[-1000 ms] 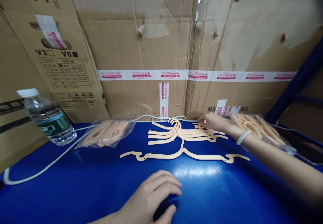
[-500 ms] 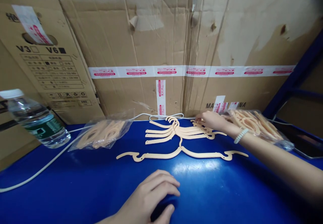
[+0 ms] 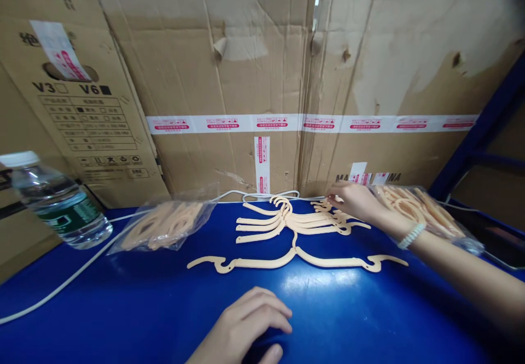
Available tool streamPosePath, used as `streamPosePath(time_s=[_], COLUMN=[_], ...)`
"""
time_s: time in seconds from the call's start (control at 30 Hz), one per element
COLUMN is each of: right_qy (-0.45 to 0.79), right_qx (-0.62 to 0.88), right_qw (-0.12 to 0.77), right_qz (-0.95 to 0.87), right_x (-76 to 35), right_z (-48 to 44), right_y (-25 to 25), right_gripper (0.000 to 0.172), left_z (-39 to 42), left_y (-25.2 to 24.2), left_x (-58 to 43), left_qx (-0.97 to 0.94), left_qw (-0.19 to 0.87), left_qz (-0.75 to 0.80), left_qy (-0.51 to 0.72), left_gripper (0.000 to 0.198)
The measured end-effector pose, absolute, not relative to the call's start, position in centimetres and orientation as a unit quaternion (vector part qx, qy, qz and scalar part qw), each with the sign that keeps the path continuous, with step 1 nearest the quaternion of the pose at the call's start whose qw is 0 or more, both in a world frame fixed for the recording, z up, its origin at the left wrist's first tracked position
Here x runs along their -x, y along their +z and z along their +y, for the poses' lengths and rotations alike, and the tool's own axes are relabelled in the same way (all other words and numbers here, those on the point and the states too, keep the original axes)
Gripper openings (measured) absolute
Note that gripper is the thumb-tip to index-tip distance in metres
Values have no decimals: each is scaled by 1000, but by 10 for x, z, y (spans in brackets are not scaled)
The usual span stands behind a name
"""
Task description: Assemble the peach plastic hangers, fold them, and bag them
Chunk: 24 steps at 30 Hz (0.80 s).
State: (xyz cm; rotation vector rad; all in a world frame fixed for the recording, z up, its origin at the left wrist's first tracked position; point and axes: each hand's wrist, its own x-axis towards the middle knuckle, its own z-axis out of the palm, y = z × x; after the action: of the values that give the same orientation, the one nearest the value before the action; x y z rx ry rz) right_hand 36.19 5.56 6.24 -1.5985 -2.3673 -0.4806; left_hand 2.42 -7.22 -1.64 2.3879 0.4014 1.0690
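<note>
My left hand (image 3: 246, 326) rests low over the blue table, fingers loosely bent and thumb apart, holding nothing. In front of it lies one unfolded beige folding hanger (image 3: 262, 264), its two arms spread left and right with hooked end pieces. Behind that, several more beige hangers (image 3: 260, 230) lie overlapped, hooks pointing away from me. My right hand (image 3: 355, 199), with a pale beaded bracelet at the wrist, hovers by the right ends of this group. Its fingers are bent downward and slightly apart, with no object visible in them; the fingertips partly cover the hanger ends.
Clear bags of folded beige hangers lie on the table at left (image 3: 164, 224) and right (image 3: 424, 211). A water bottle (image 3: 61, 205) stands at far left. A white cable (image 3: 61, 285) runs across the left side. Cardboard boxes (image 3: 229, 80) wall the back; a dark flat device (image 3: 502, 244) lies far right.
My right hand has shifted a little to the right along the hanger ends. The view has tilted up slightly. My left hand stays nearly in place, and the hangers lie as before.
</note>
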Motion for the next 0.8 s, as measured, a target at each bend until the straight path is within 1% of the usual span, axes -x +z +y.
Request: streamPosePath(time_s=[0.17, 0.27, 0.3, 0.37, 0.4, 0.47, 0.5, 0.57, 0.7, 0.73, 0.8], right_qy=[-163, -146, -136, -98, -92, -74, -66, -55, -30, -25, -34], right_qx=[534, 498, 475, 379, 345, 268, 237, 191, 167, 166, 165], right_qw=[244, 302, 321, 393, 403, 387, 364, 333, 347, 344, 341], right_qz=[-793, -800, -808, -832, -843, -879, -898, -922, -922, -924, -925], right_x=[-365, -350, -342, -322, -311, -292, -284, -271, -256, -253, -248], right_z=[31, 4, -7, -31, -42, -63, -72, -84, -87, -86, -85], right_y=[72, 75, 74, 71, 69, 64, 61, 56, 48, 46, 44], right_gripper=[14, 11, 10, 9, 9, 13, 16, 21, 27, 27, 23], left_z=[-78, -81, -81, -82, -82, -82, -82, -81, -79, -78, -76], left_y=[1, 11, 13, 16, 17, 19, 19, 17, 11, 10, 9], left_x=[-23, -21, -21, -20, -20, -20, -20, -21, -23, -24, -26], left_qx=[-859, -848, -843, -830, -821, -792, -773, -735, -653, -634, -601], left_qw=[296, 324, 329, 355, 381, 453, 489, 547, 614, 624, 640], left_qz=[172, 200, 204, 216, 225, 233, 232, 226, 223, 225, 243], left_qy=[381, 369, 374, 373, 361, 336, 330, 332, 383, 396, 412], left_gripper=[25, 32, 36, 43, 45, 47, 47, 43, 14, 13, 18])
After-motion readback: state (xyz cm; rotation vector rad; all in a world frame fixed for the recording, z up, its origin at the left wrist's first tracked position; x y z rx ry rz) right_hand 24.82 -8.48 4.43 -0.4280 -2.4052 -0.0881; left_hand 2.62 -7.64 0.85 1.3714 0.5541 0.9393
